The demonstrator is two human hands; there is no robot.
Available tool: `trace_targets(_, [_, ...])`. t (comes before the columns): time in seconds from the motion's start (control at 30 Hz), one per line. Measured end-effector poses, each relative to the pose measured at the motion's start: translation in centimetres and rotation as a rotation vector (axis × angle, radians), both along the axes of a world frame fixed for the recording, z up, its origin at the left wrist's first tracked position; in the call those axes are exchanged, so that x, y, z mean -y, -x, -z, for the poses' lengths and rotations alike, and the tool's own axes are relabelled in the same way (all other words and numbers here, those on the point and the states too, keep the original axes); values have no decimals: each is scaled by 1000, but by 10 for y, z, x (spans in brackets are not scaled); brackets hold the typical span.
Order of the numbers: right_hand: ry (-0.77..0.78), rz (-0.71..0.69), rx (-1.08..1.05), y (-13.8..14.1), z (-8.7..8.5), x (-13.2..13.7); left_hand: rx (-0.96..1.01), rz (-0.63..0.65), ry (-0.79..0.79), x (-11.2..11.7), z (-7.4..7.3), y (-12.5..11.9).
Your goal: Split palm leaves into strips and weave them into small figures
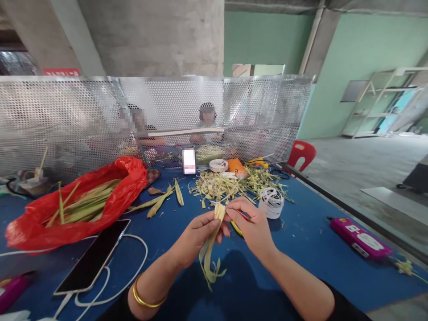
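Pale, dried corn husk strips (220,213) are bunched between my hands, their loose curled ends hanging down over the table. My left hand (204,226) is closed around the bunch, thumb in front. Fingers of my right hand (249,223) pinch close beside the top of the husk. A thin red tool (243,215) runs through the right hand; the grip hides most of it, so its kind cannot be told. Just under that hand a yellow curved piece (237,228) shows in part. Beyond both hands lies a pile of husk scraps (217,185).
A red plastic bag (125,178) of husks stands left, near a phone (95,256) with a white cable. A white strip roll (271,203) and purple device (359,238) are right. A perforated metal screen (174,102) closes the back; people sit behind it.
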State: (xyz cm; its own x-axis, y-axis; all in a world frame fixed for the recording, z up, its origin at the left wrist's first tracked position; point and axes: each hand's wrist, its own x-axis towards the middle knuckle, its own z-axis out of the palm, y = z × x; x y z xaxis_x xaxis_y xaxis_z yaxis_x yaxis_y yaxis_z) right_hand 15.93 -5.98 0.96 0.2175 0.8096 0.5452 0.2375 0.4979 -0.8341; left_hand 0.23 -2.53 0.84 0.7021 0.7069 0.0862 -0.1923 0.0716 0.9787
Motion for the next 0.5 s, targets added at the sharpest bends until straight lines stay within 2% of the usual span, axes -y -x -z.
trace_targets(0.3, [-26, 93, 56, 0, 3, -1, -49, -29, 68, 2, -2, -2])
trace_targets(0.5, [-1, 65, 25, 0, 5, -2, -50, -33, 98, 3, 0, -3])
